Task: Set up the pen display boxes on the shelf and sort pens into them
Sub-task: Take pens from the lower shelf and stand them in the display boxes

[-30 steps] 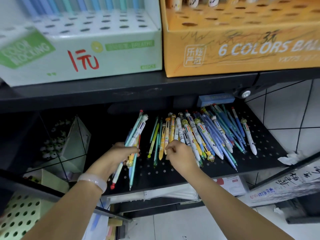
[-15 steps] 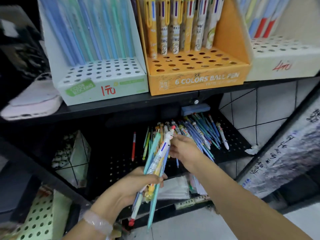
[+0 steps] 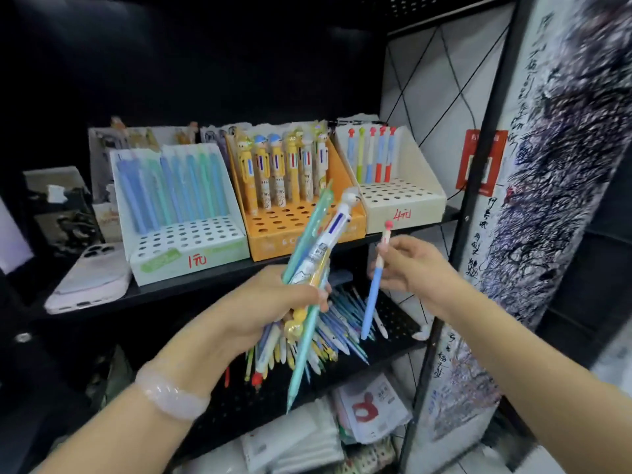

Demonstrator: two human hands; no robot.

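Three pen display boxes stand on the upper shelf: a white-green box with blue and green pens, an orange box with multicolour character pens, and a cream box with mushroom-topped pens. My left hand grips a bundle of pens in front of the orange box. My right hand pinches a single blue pen with a red mushroom top, held upright below the cream box. A pile of loose pens lies on the perforated lower shelf, partly hidden by my left hand.
A phone in a pale case lies on the upper shelf left of the boxes. Further boxes stand behind them. A black shelf post and a calligraphy scroll rise at the right. Packets fill the shelf below.
Both hands rose from the lower shelf toward the display boxes. My right hand left the loose pile and now holds one blue mushroom-topped pen. My view lifted and pulled back.
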